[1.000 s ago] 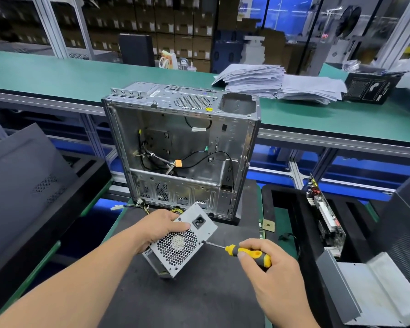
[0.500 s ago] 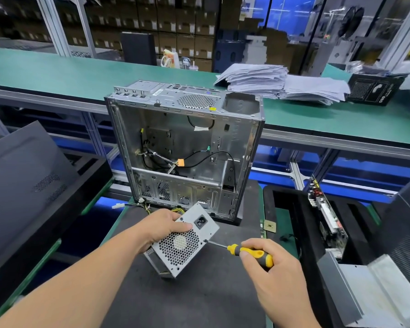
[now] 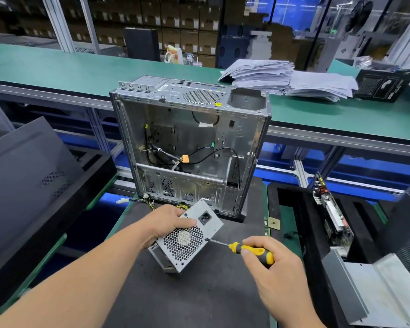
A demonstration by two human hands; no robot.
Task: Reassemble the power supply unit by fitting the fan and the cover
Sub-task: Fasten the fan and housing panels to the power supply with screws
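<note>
Left: dark panel (image 3: pixel 26 166) leaning in a black tray.
Behind: open, upright case (image 3: pixel 189 147) just past the PSU; paper stack (image 3: pixel 287 79) on the far table (image 3: pixel 57 65).
Right: circuit board (image 3: pixel 329 209) on edge in black foam; bent metal cover (image 3: pixel 384 290) below it.
PSU (image 3: pixel 187 235): grey box tilted on the mat (image 3: pixel 187 299), honeycomb fan grille and socket facing up.
Left hand (image 3: pixel 166 223): grasps the PSU's top edge.
Right hand (image 3: pixel 275 266): wrapped round a yellow screwdriver (image 3: pixel 249 250), tip at the grille's right edge.
</note>
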